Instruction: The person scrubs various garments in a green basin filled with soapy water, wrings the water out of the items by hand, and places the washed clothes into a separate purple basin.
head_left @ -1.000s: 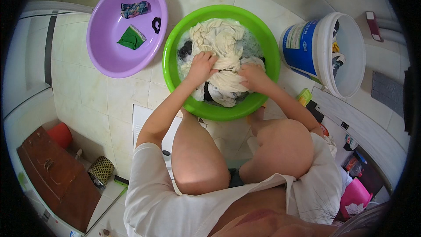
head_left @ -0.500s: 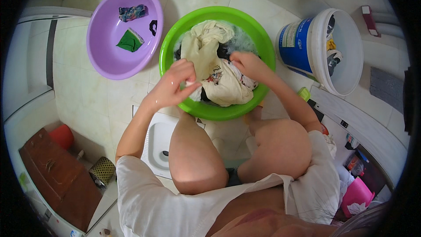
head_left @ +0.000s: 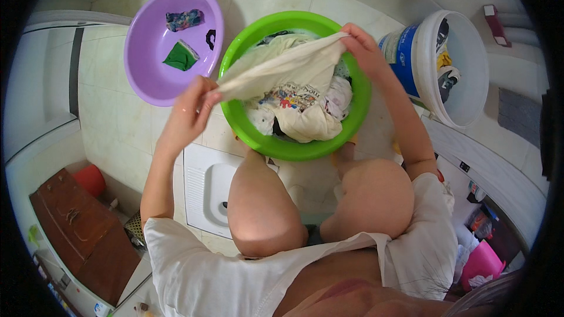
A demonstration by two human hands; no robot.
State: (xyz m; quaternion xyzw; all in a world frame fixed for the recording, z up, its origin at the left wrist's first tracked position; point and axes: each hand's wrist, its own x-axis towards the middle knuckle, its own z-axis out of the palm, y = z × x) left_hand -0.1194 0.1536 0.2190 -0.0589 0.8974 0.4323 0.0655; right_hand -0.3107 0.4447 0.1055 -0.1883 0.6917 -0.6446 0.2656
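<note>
And up it comes: since half a second ago the left hand has swung out past the rim and the right hand has risen off the heap; we now see a cream cloth garment with a colourful print drawn into a taut band between them; for the washing in hand, we judge, that means one edge is under control at both ends, while the rest lies loose below.

Grip check: left thumb and fingers pinch one end, no gap that we can make out; the right fingers curl tightly over the other end, though we cannot tell where the thumb presses; the garment's lower part, print showing, lies in the round bright-green plastic basin, beside crumpled white cloths.

Now the edges: the left hand overlaps, in our view, the lower rim of the round lilac plastic basin; the right hand is by the green basin's far-right rim, the white plastic bucket with a blue label near it; bare knees crowd the near side; the roomiest path, we reckon, is straight up.
</note>
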